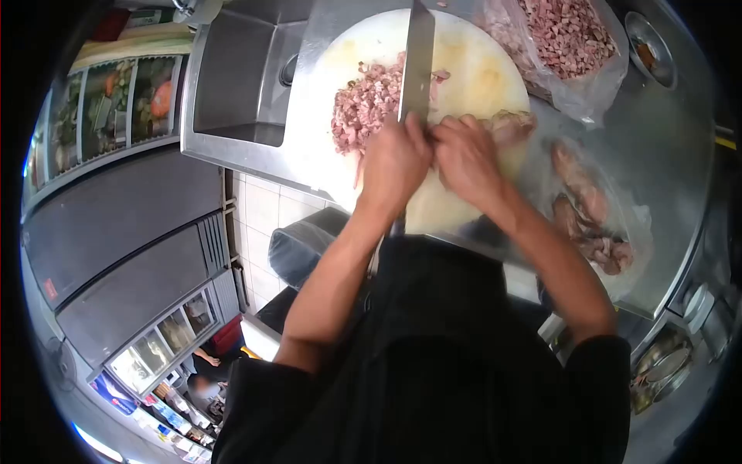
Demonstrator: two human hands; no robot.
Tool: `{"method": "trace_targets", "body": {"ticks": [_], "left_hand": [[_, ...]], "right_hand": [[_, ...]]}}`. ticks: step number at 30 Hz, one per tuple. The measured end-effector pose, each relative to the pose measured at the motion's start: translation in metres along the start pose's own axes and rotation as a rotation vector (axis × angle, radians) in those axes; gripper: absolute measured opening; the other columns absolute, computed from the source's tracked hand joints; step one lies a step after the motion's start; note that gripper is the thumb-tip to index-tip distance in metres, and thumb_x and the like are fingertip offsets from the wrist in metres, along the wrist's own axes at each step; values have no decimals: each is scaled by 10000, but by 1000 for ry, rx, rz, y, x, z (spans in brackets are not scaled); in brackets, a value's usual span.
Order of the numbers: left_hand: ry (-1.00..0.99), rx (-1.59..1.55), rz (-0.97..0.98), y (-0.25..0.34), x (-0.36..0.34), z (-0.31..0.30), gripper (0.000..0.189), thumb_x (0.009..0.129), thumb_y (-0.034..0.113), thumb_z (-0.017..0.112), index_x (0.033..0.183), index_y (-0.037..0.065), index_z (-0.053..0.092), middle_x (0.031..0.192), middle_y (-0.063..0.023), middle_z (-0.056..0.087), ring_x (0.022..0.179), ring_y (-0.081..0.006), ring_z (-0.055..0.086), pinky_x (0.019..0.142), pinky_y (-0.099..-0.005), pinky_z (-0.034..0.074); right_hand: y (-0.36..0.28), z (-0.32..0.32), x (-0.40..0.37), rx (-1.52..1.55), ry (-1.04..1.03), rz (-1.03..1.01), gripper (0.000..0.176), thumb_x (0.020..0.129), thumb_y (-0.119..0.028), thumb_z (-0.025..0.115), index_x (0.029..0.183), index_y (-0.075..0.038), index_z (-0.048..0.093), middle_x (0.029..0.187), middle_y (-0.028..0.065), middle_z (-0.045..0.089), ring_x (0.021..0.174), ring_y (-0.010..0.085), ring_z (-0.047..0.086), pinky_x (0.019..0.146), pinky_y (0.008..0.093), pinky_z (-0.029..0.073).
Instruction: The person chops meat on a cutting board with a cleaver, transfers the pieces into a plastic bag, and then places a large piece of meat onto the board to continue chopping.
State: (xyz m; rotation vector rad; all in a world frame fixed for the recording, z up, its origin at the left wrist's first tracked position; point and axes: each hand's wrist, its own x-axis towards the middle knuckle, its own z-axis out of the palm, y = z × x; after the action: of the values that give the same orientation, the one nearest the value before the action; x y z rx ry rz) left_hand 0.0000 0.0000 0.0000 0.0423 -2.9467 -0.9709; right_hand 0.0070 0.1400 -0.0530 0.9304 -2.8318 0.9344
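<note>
On a round white cutting board (348,46), my left hand (398,164) is closed around a cleaver (418,66), its wide blade standing on edge and pointing away from me. To the left of the blade lies a heap of diced raw meat (365,108). My right hand (466,158) is closed just right of the blade, its fingers bent over a piece of raw meat (508,127) that sticks out beside the knuckles. Under the fingers, the meat is mostly hidden. Small scraps lie by the blade.
A plastic bag of diced meat (568,39) and a small metal bowl (651,50) stand at the upper right. Larger raw pieces (583,185) lie on plastic at right. A sink (232,85) is at left. Another person (205,387) is far off, lower left.
</note>
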Motion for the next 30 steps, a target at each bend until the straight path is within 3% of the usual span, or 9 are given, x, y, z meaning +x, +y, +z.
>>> {"method": "trace_targets", "body": {"ticks": [2,5,6,9,14,17,21,25,30], "left_hand": [[-75,26,-133,13,17,-2,309,1003,170,528,886,-81,664,739,-339,647,733,-516,666,684,-564,535],[-96,-23,-136,11,2,-22,296,1002,158,531,881,-86,647,725,-345,638,715,-516,660,652,-566,526],[-229,-32,-211,8,-5,-28,294,1010,173,534,917,-87,637,725,-346,636,705,-516,658,619,-561,521],[-19,-6,-31,4,-50,-20,330,1020,202,530,909,-89,640,702,-340,631,678,-520,651,585,-559,515],[-53,39,-151,6,-3,0,377,1025,212,516,853,-96,646,686,-331,631,636,-521,640,565,-556,508],[-49,-33,-107,9,17,-4,388,1026,211,509,843,-105,642,688,-336,629,663,-512,652,609,-550,519],[-214,-43,-248,26,-13,-35,358,1034,203,502,889,-82,665,714,-316,646,713,-500,666,680,-552,522],[-110,-3,-185,17,-35,-12,289,1022,171,529,920,-58,674,713,-306,649,697,-504,659,652,-561,513],[-37,-84,-170,16,20,-3,413,1038,251,501,878,-102,644,735,-354,640,697,-509,663,659,-542,530]], "right_hand": [[2,-2,-3,-48,26,6,150,748,-55,644,848,-61,755,926,69,686,1004,208,595,878,363,443],[-7,-7,-4,-71,96,26,130,761,-74,649,844,-52,746,927,62,682,1004,200,591,879,359,440],[-4,-8,-1,-61,104,11,132,764,-80,652,850,-48,747,928,65,680,1007,203,590,883,358,437],[-5,-5,-3,-18,83,-8,137,769,-93,663,863,-43,749,930,75,678,1018,211,587,895,354,428],[-3,-2,-4,-65,91,-40,100,763,-99,674,821,-54,743,915,83,678,1029,224,586,912,349,420],[0,-7,-1,-63,-19,-15,90,767,-119,668,772,-56,733,897,84,678,1019,231,591,912,362,425],[1,-18,-1,8,13,8,73,741,-106,682,752,-50,727,878,83,676,1003,234,596,911,375,428],[0,-7,-1,-44,74,-13,56,712,-71,697,755,-49,725,869,79,678,993,231,599,912,380,426],[-7,-7,-3,-94,7,-1,106,720,-42,683,801,-48,750,848,82,684,971,230,608,907,384,429]]}}
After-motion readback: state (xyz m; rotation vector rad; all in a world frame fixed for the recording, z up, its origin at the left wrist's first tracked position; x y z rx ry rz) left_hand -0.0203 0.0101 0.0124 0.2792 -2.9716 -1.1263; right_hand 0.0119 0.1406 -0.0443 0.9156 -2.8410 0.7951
